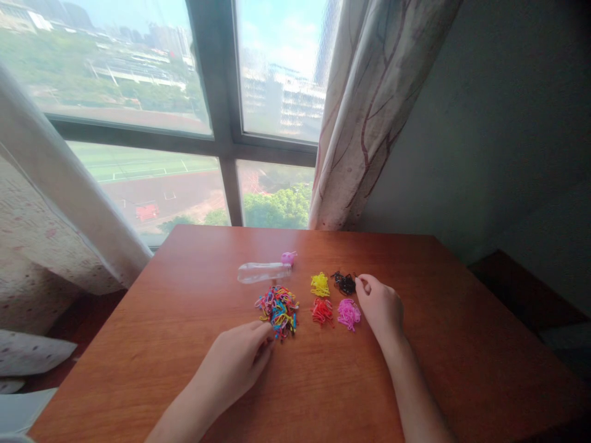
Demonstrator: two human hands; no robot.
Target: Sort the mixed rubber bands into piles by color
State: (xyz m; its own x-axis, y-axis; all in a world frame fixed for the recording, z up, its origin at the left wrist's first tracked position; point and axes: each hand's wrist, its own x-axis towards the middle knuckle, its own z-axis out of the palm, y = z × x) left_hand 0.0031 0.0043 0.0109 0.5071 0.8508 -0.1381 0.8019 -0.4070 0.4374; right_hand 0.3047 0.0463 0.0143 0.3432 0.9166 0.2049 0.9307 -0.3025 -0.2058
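Observation:
A mixed pile of small coloured elastic bands (278, 307) lies on the wooden table (184, 320). To its right sit small sorted heaps: yellow (320, 284), black (344, 282), red (322, 311) and pink (348, 313). My left hand (237, 363) rests on the table with its fingers curled, fingertips touching the near edge of the mixed pile. My right hand (378, 304) is beside the black heap, fingers pinched together at its edge; what they hold is too small to name.
A clear plastic bottle (263, 272) lies on its side behind the mixed pile, with a pink cap (289, 257) next to its mouth. Curtains hang left and right of the window behind the table. A dark low surface (521, 289) is at the right.

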